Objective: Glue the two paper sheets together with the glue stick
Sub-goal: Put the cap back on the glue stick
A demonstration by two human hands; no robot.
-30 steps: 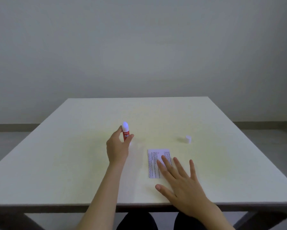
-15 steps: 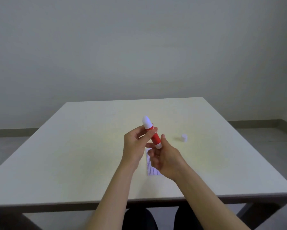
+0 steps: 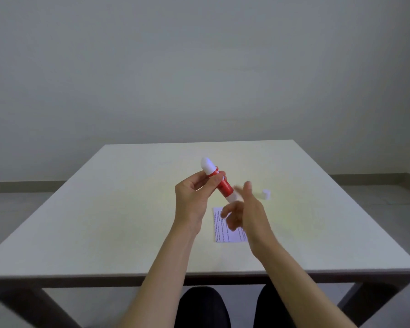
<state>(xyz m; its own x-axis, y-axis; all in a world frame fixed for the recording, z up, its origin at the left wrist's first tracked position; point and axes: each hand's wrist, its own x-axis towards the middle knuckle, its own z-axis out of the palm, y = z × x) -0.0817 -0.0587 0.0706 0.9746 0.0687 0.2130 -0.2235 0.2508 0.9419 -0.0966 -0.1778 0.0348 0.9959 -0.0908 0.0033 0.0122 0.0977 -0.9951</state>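
Observation:
My left hand (image 3: 194, 197) holds a red glue stick (image 3: 224, 187) above the table, tilted, with its white glue tip pointing up and to the left. My right hand (image 3: 246, 216) is just right of the stick's white bottom end, fingers spread and blurred, thumb raised; I cannot tell whether a fingertip touches that end. A small printed paper sheet (image 3: 219, 233) lies flat on the table below my hands, partly hidden by my right hand. Only one sheet outline is visible.
The glue stick's white cap (image 3: 266, 194) stands on the pale table (image 3: 104, 221) to the right of my hands. The table's front edge runs close to my body, with my dark-clothed knees under it. A plain wall stands behind.
My left hand lifted the glue stick from the table toward the middle. My right hand left the paper, came up to the stick's bottom end, and its fingers have now spread apart.

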